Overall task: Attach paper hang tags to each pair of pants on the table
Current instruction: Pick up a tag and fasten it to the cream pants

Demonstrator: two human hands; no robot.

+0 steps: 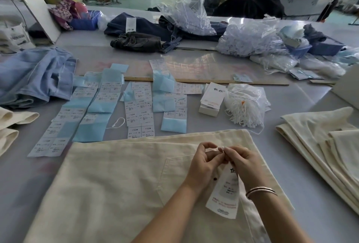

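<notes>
A cream pair of pants (116, 180) lies flat on the table in front of me, back pocket up. A white paper hang tag (225, 194) with printed text hangs over it, below my hands. My right hand (242, 161) pinches the tag's top end together with a small white cord. My left hand (204, 162) meets it there, fingertips pinched on the same cord. Both hands hover just above the pocket. A stack of blank hang tags (212, 96) and a bag of white string loops (244, 102) sit farther back on the right.
Sheets of size stickers on blue backing (108, 104) cover the table's middle, with a wooden ruler (213, 81) behind. Folded cream pants (318, 141) lie right, light blue jeans (37, 75) left, dark jeans (139, 34) and plastic bags (250, 38) at the back.
</notes>
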